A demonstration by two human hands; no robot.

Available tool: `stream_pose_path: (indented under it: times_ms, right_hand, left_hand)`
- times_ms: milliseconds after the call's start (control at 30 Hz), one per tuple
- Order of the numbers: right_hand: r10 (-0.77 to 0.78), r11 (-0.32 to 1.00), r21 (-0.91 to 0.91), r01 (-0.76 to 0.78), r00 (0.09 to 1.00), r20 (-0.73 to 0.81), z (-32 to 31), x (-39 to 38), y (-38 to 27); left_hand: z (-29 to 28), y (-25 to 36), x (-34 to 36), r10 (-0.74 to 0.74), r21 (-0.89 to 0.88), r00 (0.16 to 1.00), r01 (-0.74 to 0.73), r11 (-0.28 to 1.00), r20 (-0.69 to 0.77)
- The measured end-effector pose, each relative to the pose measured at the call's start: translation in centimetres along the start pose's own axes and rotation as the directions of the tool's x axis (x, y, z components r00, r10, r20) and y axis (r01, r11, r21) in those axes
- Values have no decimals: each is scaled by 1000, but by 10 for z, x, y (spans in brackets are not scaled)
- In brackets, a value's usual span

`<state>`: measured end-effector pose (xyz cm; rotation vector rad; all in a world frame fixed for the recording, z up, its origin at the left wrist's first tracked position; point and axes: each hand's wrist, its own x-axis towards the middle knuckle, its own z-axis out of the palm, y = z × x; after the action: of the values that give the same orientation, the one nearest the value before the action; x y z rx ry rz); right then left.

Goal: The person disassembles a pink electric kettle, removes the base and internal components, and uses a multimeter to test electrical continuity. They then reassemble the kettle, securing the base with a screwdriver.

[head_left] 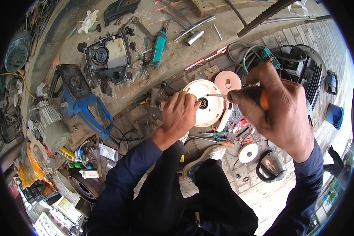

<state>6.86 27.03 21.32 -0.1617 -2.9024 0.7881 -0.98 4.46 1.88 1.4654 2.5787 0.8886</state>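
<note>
My left hand point(178, 114) grips the left edge of a round cream plastic kettle base point(211, 115), with a black ringed connector point(202, 103) at its centre. In my right hand point(281, 112) is a screwdriver point(218, 95), its orange-and-black handle wrapped by the fingers. The metal shaft points left, and its tip meets the face of the base just above the connector. Behind the base lies a pinkish round plastic cover point(229, 82) with an oval opening. Below it, partly hidden by the base and right hand, is a multimeter point(235, 115).
Pliers point(221, 135), a white round reel-like piece point(248, 153) and a kettle point(271, 166) lie on the paving nearby. A ledge point(173, 65) holds a teal-handled tool point(158, 49) and motor parts point(106, 53). At left stands a blue frame point(88, 110); a saw-toothed blade point(267, 15) crosses the top.
</note>
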Motion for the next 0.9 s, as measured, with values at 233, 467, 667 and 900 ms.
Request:
stream_pose_path:
  times_ms: [233,467,667,900]
  right_hand:
    - [-164,973,-137,186,974,159,-12,-2,-13]
    - [-206,937,-237,256,954,216,-20,-2,-10]
    - [-29,994,-104,40,994,106,-14,-1,-7]
    - [-245,953,-145,266,958,146,-15,-7,-8]
  left_hand:
    - [1,-1,1,16,2,1000,-16,1000,-6]
    - [1,-1,0,8,10,1000,-8,1000,9]
    - [2,-1,0,14,32,1000,-14,999,3]
    - [3,-2,0,15,26,1000,-15,1000,3]
